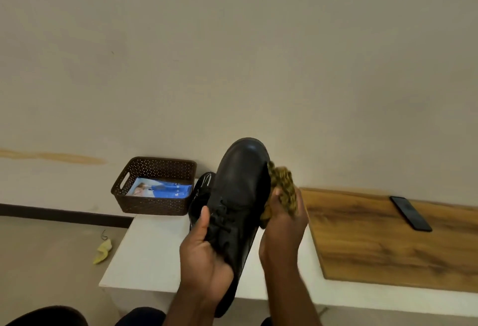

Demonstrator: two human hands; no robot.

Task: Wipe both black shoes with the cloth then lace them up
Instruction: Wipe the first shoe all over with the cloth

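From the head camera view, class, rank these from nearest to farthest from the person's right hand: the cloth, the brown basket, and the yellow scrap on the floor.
1. Cloth: gripped in the right hand, against the held shoe's side.
2. Brown basket: on the white table, left of the shoes.
3. Yellow scrap: on the floor, far left.

A brown perforated basket (155, 186) sits at the back left of the white table (144, 253) — a blue printed packet (161, 190) lies inside. A black phone (410, 213) rests on the wooden board (388, 243), and a yellow scrap (103, 251) lies on the floor.
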